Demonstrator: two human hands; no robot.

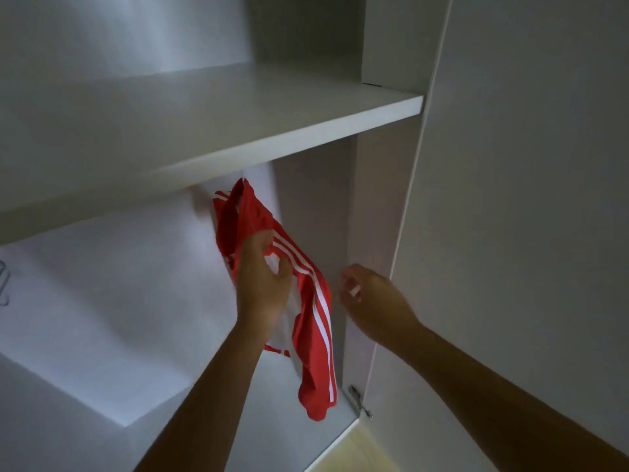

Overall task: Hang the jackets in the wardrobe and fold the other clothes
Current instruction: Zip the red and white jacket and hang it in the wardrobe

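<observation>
Red jacket [308,352], the one with white stripes down its sleeve, hung inside the wardrobe [102,301] just past the middle of your view toward 6 o'clock, with its top reaching up close under the white shelf [238,124] that ran across from 9 to 2 o'clock. What it hung from was hidden by the shelf edge. One sleeve dangled loose toward 5 o'clock, and its cuff ended near the metal hinge [359,401] on the side panel. Your left hand [263,277] was on the jacket's body, its fingers curled into the red fabric and the thumb bent in at 3 o'clock of the palm, so it had hold of the cloth. Your right hand [374,298] sat at 3 o'clock of the jacket, apart from it, with its fingers loosely bent and blurred; it held nothing that could be made out. Beyond that hand, at 3 o'clock, stood the pale wardrobe door [510,233]. Far over at 9 o'clock, a thin wire hook [4,284] showed at the edge of the frame against the back wall.
</observation>
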